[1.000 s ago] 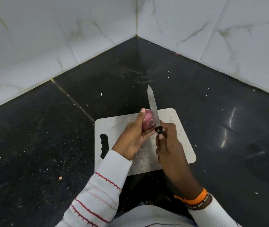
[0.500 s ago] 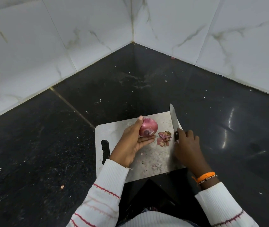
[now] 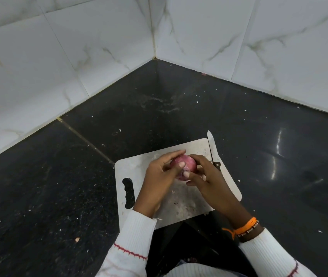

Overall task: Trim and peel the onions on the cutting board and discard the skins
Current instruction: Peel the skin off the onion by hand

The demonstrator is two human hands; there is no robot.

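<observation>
A red onion (image 3: 187, 163) is held above the grey cutting board (image 3: 137, 168) between both hands. My left hand (image 3: 159, 177) grips it from the left, thumb across its front. My right hand (image 3: 207, 180) curls round its right side, thumb tip at the onion's lower front. The knife (image 3: 212, 149) lies along the board's right edge, blade pointing away, and its handle is partly hidden behind my right hand. The cut skin pieces seen earlier are hidden under my hands.
The board sits on a black stone counter (image 3: 59, 186) in a corner of white marble-tiled walls (image 3: 79, 47). Small white and brown scraps dot the counter. The board's handle slot (image 3: 128, 192) is at its left side.
My right hand set the knife down at the board's right edge and came over onto the onion. The left hand kept hold of the onion.
</observation>
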